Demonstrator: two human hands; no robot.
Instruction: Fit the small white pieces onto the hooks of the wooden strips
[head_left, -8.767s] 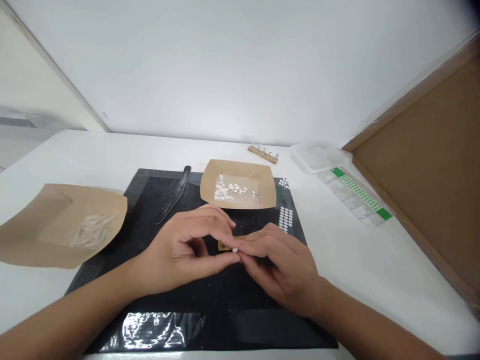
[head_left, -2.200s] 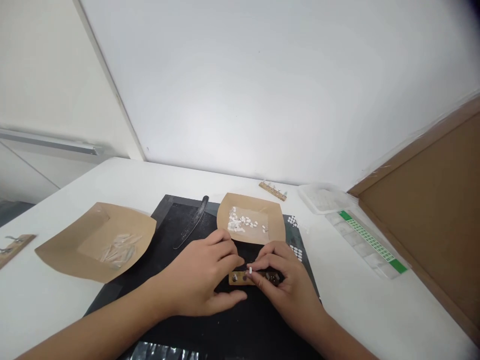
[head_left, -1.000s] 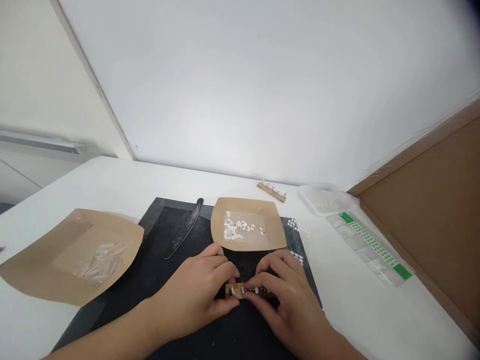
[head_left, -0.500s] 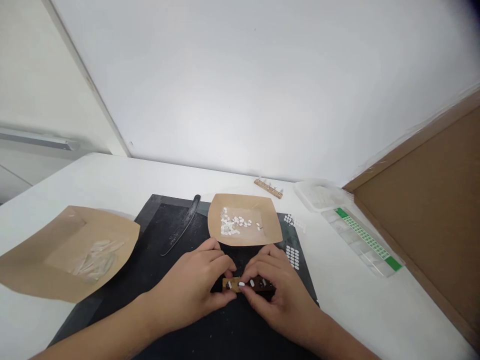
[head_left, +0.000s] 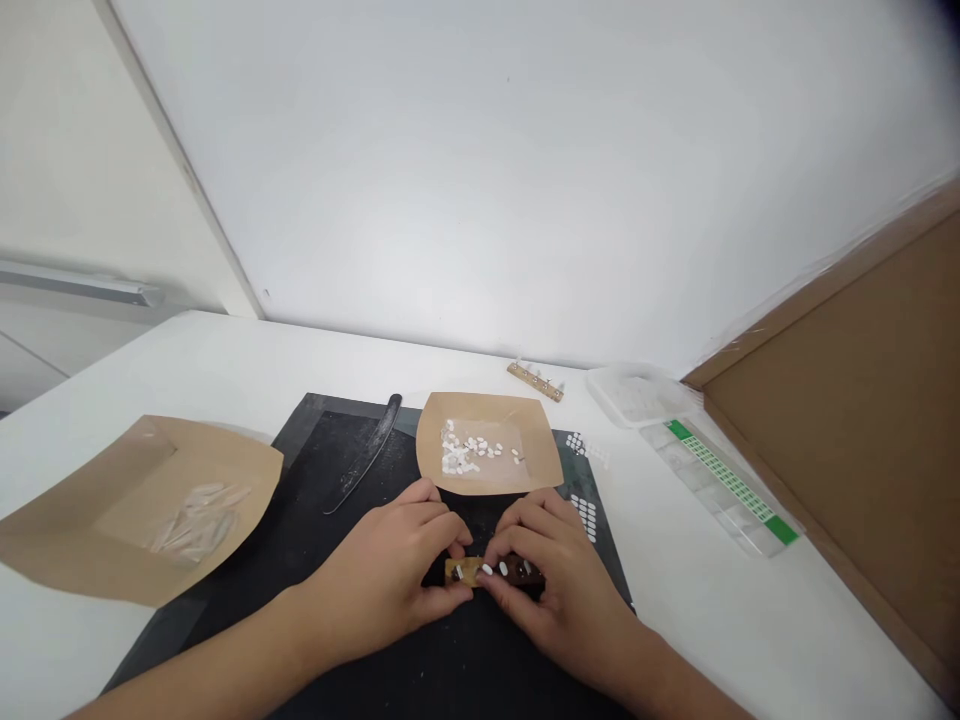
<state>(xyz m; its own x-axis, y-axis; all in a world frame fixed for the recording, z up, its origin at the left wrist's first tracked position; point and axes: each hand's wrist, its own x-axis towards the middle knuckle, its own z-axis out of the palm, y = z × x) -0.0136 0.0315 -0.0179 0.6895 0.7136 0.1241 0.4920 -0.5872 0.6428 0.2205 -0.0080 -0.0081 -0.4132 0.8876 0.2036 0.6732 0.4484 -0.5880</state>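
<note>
White table (head_left: 225, 360): black flat mat (head_left: 465, 680) on it.
Narrow brown strip (head_left: 469, 572): lower centre, seems partly filled.
Left hand (head_left: 401, 560): clamped on strip's end.
Right hand (head_left: 559, 565): clamped on white oval piece (head_left: 487, 569).
Remaining: loose pieces (head_left: 471, 445), brown paper tray (head_left: 544, 440), centre.

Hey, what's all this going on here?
A person is working with both hands over a black mat. The left hand grips one end of a narrow strip, while the right fingers pinch a small white oval piece at the strip. More white pieces lie in the cardboard tray just beyond, and a similar strip sits farther back.
</note>
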